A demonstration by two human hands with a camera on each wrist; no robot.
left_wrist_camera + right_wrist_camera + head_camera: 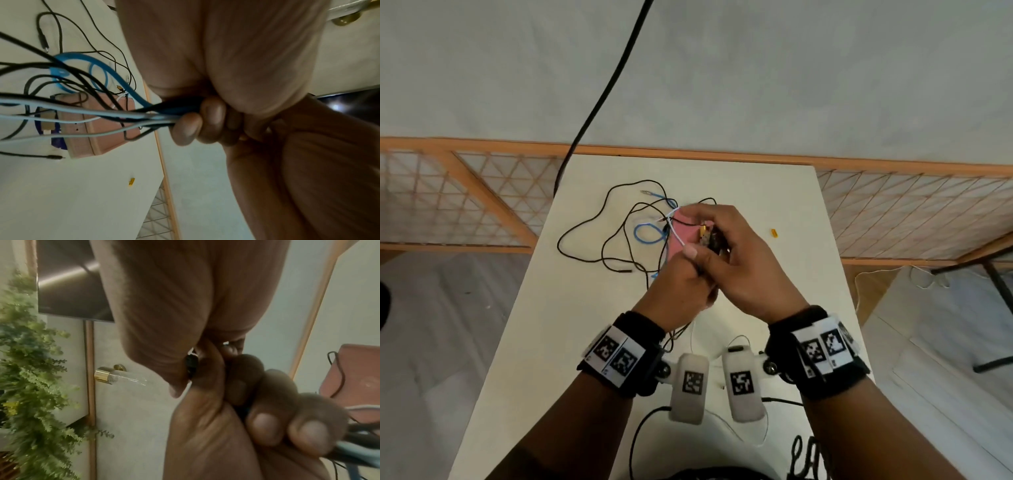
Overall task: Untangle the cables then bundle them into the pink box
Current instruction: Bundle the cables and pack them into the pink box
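Note:
Both hands meet above the white table (756, 192), over the pink box (685, 226). My left hand (693, 260) grips a bundle of cables (144, 116) in its curled fingers (201, 121): black, blue and white strands run together through the fist. My right hand (714, 236) pinches the cable ends, with a black connector (192, 366) between thumb and fingers. Loose black cables (592, 236) loop to the left of the box, and a blue cable (645, 233) coils beside it. A white cable (675, 231) crosses the pink box (102, 138), which lies flat under the strands.
A small yellow piece (774, 233) lies alone to the right of the hands. A thick black cord (602, 96) hangs down past the table's far left corner. A wooden lattice screen (482, 192) stands behind the table. Two white tagged packs (688, 387) sit near the front edge.

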